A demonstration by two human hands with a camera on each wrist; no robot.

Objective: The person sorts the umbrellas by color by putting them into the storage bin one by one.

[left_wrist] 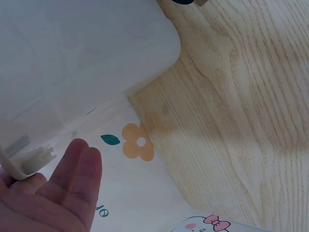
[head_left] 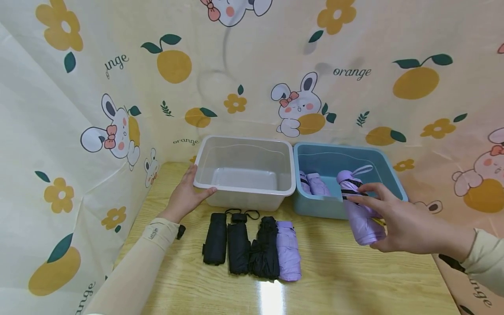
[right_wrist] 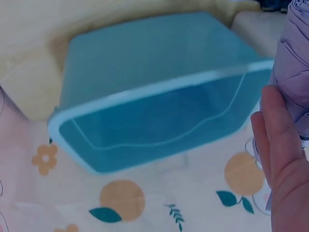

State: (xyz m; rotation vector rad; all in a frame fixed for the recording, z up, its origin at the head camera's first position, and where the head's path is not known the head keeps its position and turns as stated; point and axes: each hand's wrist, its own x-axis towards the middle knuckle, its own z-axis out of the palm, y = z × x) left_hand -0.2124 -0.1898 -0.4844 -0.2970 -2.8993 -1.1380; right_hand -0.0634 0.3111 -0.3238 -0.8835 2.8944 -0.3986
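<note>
In the head view my right hand (head_left: 405,223) grips a folded purple umbrella (head_left: 364,227) with black stripes and a wrist loop. It holds it tilted over the front right of the blue bin (head_left: 320,208). Folded purple umbrellas (head_left: 318,184) lie inside that bin at its left. My left hand (head_left: 183,199) rests at the front left corner of the white bin (head_left: 244,199), thumb along the front rim. Its fingers (left_wrist: 79,179) look straight in the left wrist view. The white bin's visible floor is bare.
Before the white bin, a row of folded umbrellas lies on the wooden table (head_left: 338,280): three black ones (head_left: 238,247) and a purple one (head_left: 288,251) at the right end. A printed cloth (head_left: 244,65) with rabbits and oranges hangs behind and at the sides.
</note>
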